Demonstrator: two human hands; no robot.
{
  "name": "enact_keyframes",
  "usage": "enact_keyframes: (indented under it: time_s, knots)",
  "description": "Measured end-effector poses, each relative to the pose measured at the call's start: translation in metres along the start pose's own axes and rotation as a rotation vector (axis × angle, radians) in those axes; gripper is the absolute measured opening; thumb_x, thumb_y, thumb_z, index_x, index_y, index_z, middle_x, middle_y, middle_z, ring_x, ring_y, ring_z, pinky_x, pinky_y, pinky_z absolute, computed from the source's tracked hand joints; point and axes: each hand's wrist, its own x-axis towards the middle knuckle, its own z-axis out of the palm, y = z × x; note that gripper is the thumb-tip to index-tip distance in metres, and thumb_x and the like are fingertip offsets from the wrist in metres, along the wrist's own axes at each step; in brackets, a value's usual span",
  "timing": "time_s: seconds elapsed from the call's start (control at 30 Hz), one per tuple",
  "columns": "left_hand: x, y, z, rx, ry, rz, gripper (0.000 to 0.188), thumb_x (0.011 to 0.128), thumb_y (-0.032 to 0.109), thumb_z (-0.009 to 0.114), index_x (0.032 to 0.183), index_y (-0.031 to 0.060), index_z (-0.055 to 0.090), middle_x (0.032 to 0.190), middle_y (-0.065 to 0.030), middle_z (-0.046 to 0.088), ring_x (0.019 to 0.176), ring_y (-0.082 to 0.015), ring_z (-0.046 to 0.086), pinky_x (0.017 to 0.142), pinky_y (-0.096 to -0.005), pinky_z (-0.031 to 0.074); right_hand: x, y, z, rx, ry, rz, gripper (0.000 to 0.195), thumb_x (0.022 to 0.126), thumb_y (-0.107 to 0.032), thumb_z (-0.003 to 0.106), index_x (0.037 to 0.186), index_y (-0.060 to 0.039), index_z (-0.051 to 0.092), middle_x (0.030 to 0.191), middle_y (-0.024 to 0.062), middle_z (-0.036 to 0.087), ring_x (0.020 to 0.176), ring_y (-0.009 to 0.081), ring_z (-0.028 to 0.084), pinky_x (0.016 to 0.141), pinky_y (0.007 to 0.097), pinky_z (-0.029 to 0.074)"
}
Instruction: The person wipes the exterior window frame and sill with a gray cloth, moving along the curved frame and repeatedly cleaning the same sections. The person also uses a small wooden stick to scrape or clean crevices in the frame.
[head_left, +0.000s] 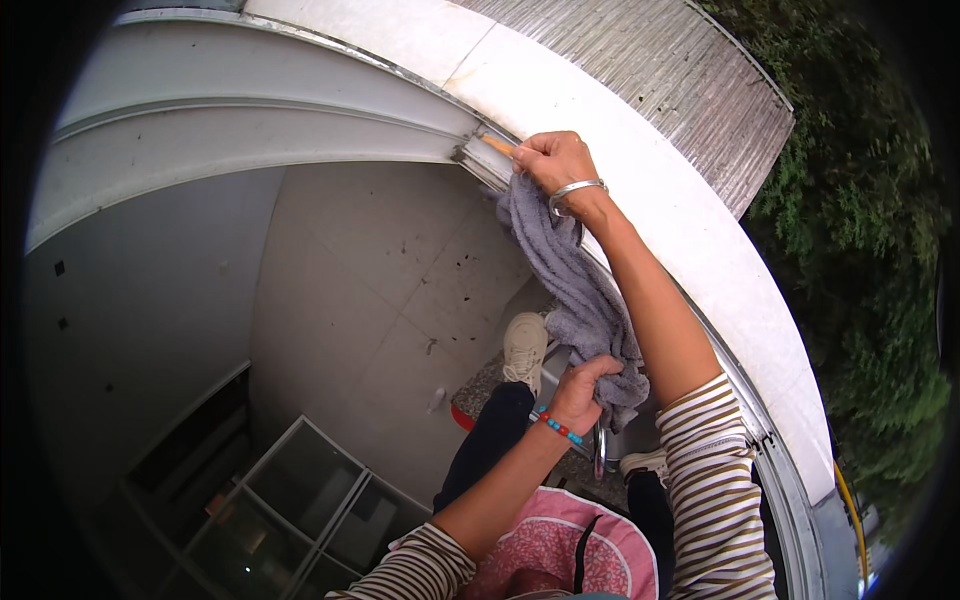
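My right hand (556, 161), with a silver bangle at the wrist, pinches a thin orange-brown stick (496, 145). The stick's tip rests at the corner of a metal window track (480, 166), where dark grime shows. A grey terry cloth (559, 259) hangs in folds from just below that hand; whether its fingers also hold the cloth cannot be made out. Lower down, my left hand (579, 394), wearing a bracelet of red and blue beads, grips the cloth's bunched other end. Thumb and fingers close around the fabric.
A pale stone ledge (645, 172) curves outside the track, with a ribbed roof (637, 67) and trees (847, 300) beyond. Far below lies a tiled floor (352, 262) with dark specks. My shoe (525, 345) stands on a raised speckled surface (480, 382). Framed glass panels (304, 480) are lower left.
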Motion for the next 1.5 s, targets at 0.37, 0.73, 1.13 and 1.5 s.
enact_keyframes:
  time_s: [0.37, 0.73, 1.13, 1.5]
  knots:
    - [0.001, -0.001, -0.014, 0.0, 0.076, 0.023, 0.02, 0.079, 0.005, 0.052, 0.097, -0.0009, 0.058, 0.096, -0.0091, 0.062, 0.087, -0.0193, 0.06, 0.081, -0.0333, 0.046, -0.02, -0.002, 0.04, -0.532, -0.196, -0.068, 0.023, 0.073, -0.014, 0.058, 0.084, 0.0051, 0.065, 0.084, 0.0226, 0.064, 0.085, 0.0356, 0.062, 0.074, 0.0375, 0.05]
    - [0.0, -0.009, -0.035, -0.331, -0.222, -0.018, 0.028, 0.086, 0.018, 0.053, 0.109, 0.0017, 0.054, 0.103, -0.0065, 0.061, 0.096, -0.0173, 0.058, 0.084, -0.0334, 0.046, -0.019, -0.01, 0.084, -0.491, 0.218, 0.064, 0.02, 0.076, -0.013, 0.054, 0.083, 0.0028, 0.064, 0.08, 0.0272, 0.061, 0.077, 0.0417, 0.061, 0.07, 0.0457, 0.049]
    - [-0.004, 0.001, -0.016, -0.115, 0.073, 0.044, 0.015, 0.08, 0.011, 0.057, 0.092, 0.0025, 0.063, 0.089, -0.0048, 0.064, 0.081, -0.0147, 0.06, 0.077, -0.0285, 0.047, 0.001, 0.002, 0.058, -0.524, -0.027, -0.159, 0.018, 0.074, -0.016, 0.056, 0.082, -0.0046, 0.067, 0.083, 0.0214, 0.063, 0.081, 0.036, 0.06, 0.073, 0.0418, 0.048]
    - [-0.003, -0.001, -0.018, -0.021, -0.018, 0.009, 0.018, 0.084, 0.012, 0.05, 0.092, 0.0013, 0.062, 0.094, -0.0065, 0.064, 0.091, -0.0162, 0.059, 0.083, -0.03, 0.045, 0.001, 0.01, 0.04, -0.076, -0.086, -0.067, 0.022, 0.073, -0.02, 0.057, 0.068, -0.001, 0.066, 0.058, 0.0105, 0.061, 0.058, 0.0198, 0.059, 0.059, 0.0331, 0.045]
